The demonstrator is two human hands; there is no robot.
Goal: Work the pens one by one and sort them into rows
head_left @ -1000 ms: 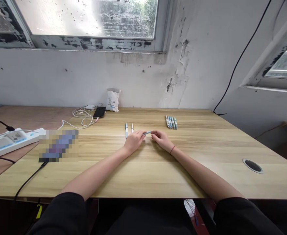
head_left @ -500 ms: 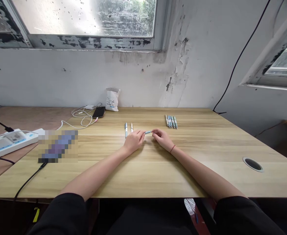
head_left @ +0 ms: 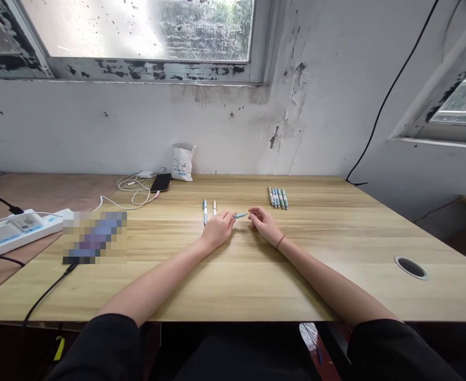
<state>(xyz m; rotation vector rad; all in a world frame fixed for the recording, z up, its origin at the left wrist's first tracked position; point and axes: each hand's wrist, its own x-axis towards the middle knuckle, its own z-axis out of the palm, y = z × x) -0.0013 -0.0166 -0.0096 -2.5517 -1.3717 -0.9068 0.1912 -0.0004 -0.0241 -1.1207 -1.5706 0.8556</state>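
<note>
Between the hands: fine work at the tip of a pen (head_left: 240, 215), by the look of it.
Next move: probably calls for a steady pinch and precise fingertip control.
Pen: slanting slightly upward from left hand (head_left: 217, 229) toward right hand (head_left: 266, 227), one end inside the left grip.
Left hand: closed, pinching the pen.
Right hand: fingers curled just beside the tip; contact or grip too small to tell.
Beyond left hand: blue pen (head_left: 205, 210) and white pen (head_left: 214, 207), lying side by side, apart.
Beyond right hand: pen row (head_left: 278, 198), untouched.

Behind the desk (head_left: 320, 217), a peeling wall (head_left: 328, 106) holds a bright window (head_left: 145, 32).
</note>
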